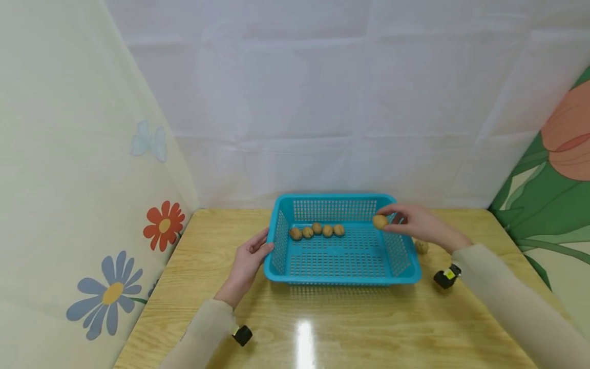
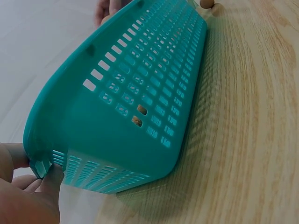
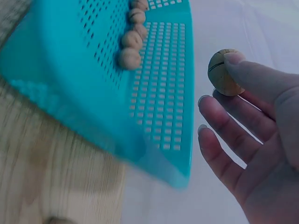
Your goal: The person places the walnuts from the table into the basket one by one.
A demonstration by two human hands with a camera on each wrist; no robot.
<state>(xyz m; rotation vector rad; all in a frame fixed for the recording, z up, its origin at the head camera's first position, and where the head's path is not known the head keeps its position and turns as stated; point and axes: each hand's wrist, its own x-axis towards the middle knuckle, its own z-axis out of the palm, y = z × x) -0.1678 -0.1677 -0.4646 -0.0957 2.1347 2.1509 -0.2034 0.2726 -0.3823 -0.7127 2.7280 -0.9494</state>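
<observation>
A blue plastic basket (image 1: 343,281) with perforated sides stands on the table. Inside it, several walnuts (image 1: 327,231) form a row along the far left part of the floor. My left hand (image 1: 244,266) grips the basket's left rim; the left wrist view shows the thumb (image 2: 52,179) and fingers at the rim's corner. Above the basket's right end, my right hand (image 1: 417,223) pinches a walnut (image 3: 224,72) between thumb and fingers. Another walnut (image 1: 421,247) lies on the table just outside the basket's right side, near my right wrist.
The wooden table (image 1: 359,328) runs up to a white cloth backdrop (image 1: 295,102) behind the basket. Flower-printed cloth (image 1: 55,205) hangs on the left, and another printed panel (image 1: 562,205) stands on the right.
</observation>
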